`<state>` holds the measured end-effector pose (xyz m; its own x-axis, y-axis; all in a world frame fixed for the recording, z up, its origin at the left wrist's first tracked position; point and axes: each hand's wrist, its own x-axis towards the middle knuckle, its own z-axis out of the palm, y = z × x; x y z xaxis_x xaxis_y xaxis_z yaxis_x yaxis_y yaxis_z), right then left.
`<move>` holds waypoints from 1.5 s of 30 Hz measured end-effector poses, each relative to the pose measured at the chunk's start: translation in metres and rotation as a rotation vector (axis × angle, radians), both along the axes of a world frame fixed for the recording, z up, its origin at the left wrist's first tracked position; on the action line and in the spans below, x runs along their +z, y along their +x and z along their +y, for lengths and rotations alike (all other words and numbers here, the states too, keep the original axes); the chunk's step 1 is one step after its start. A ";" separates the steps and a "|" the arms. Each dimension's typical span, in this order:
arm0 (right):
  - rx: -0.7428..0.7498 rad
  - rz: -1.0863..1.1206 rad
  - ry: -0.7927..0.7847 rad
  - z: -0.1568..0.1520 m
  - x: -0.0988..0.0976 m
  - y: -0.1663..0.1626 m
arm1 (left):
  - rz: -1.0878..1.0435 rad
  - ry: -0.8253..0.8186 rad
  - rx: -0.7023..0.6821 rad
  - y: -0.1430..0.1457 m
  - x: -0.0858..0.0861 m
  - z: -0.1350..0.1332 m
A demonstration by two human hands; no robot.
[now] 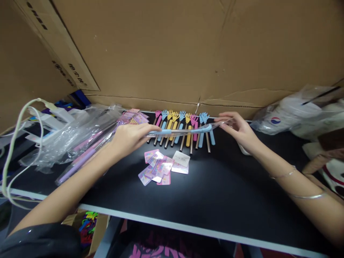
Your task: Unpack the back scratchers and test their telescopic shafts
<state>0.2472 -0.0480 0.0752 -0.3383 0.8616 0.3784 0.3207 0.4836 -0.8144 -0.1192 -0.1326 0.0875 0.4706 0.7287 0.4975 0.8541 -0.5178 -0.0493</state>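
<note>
My left hand (129,137) is closed on one end of a blue hand-shaped back scratcher in a clear sleeve (185,130), held level above the black table (215,193). My right hand (239,129) pinches the sleeve's other end with fingers partly spread. Behind it lies a row of several coloured hand-shaped scratchers (182,127), pink, blue and yellow. Below it sits a small heap of pink printed cards (161,167).
A pile of clear bags with packed scratchers (80,139) lies at the left, with a white cable (16,143) looping over it. Cardboard (188,53) walls the back. Plastic bags (295,111) sit at the right. A box of coloured pieces (87,222) shows below the table edge.
</note>
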 end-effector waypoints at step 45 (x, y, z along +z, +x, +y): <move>-0.239 0.316 -0.237 -0.022 -0.012 -0.005 | -0.445 -0.600 -0.243 -0.010 -0.010 0.018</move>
<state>0.2424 -0.0704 0.0630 -0.0197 0.9766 0.2140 0.1183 0.2148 -0.9695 -0.1296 -0.1143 0.0778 0.5001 0.8347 0.2305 0.5868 -0.5224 0.6186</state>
